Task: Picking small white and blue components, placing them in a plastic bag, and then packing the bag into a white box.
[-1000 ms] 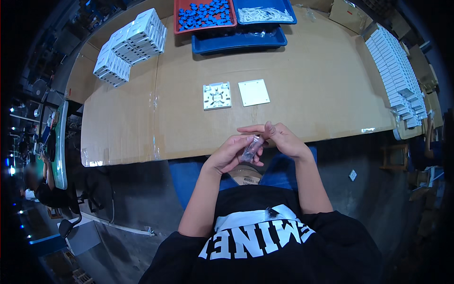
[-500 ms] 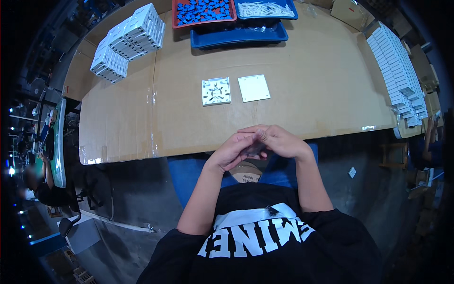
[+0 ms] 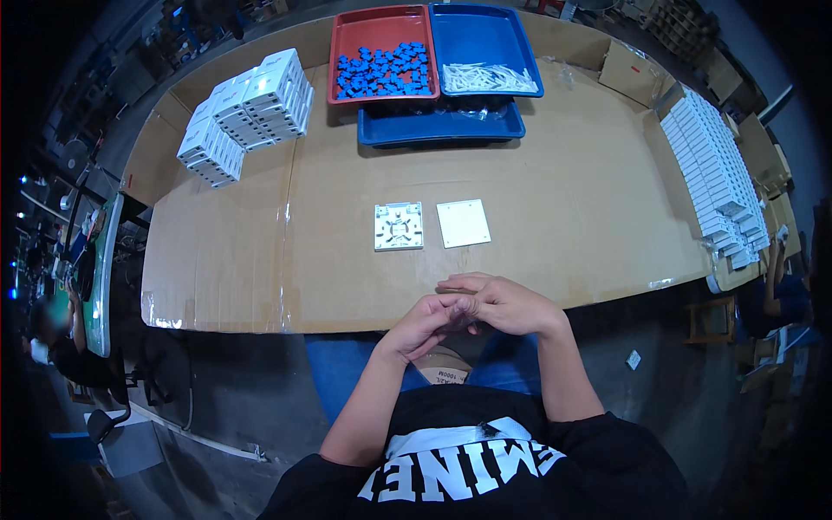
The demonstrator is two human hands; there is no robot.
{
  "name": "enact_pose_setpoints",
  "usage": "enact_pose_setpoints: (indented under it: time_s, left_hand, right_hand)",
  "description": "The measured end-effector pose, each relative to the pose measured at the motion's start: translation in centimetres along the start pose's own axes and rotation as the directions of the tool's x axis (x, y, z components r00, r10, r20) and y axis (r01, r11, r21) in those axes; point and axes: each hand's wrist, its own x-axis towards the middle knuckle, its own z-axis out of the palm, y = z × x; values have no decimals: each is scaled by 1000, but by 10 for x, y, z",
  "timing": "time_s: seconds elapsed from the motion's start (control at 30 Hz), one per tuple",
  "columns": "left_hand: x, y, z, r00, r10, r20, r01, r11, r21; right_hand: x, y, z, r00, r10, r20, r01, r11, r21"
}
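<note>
My left hand [image 3: 426, 328] and my right hand [image 3: 518, 307] meet in front of my body, by the near edge of the table. Their fingers are closed against each other, the right fingers lying over the left ones. Whether anything is between them is hidden. Beyond the hands, a square white plastic tray-like housing [image 3: 399, 227] lies with its inner ribs and slots facing up. To its right rests a flat white square cover plate [image 3: 464, 224], slightly turned. Neither hand touches these two pieces.
Far back stand a red tray [image 3: 381, 30] of small blue parts and a blue tray [image 3: 481, 39] of white sticks, above another blue tray [image 3: 442, 130]. White boxes are stacked at left [image 3: 251, 100] and right [image 3: 715, 178]. Co-workers sit at both sides.
My view has tilted up, so the table and trays appear lower and more of the trays shows. My hands stay together, fingers shifted slightly. The two white pieces have not moved on the table.
</note>
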Motion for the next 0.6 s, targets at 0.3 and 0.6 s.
enact_pose_setpoints:
  time_s: [0.3, 0.6]
  left_hand:
    - [4, 0, -24, 994, 22, 108, 3, 973, -232]
    - [10, -1, -34, 981, 87, 174, -15, 927, -375]
  right_hand:
    - [21, -23, -50, 988, 57, 141, -68, 995, 73]
    - [140, 57, -166, 870, 54, -490, -6, 995, 100]
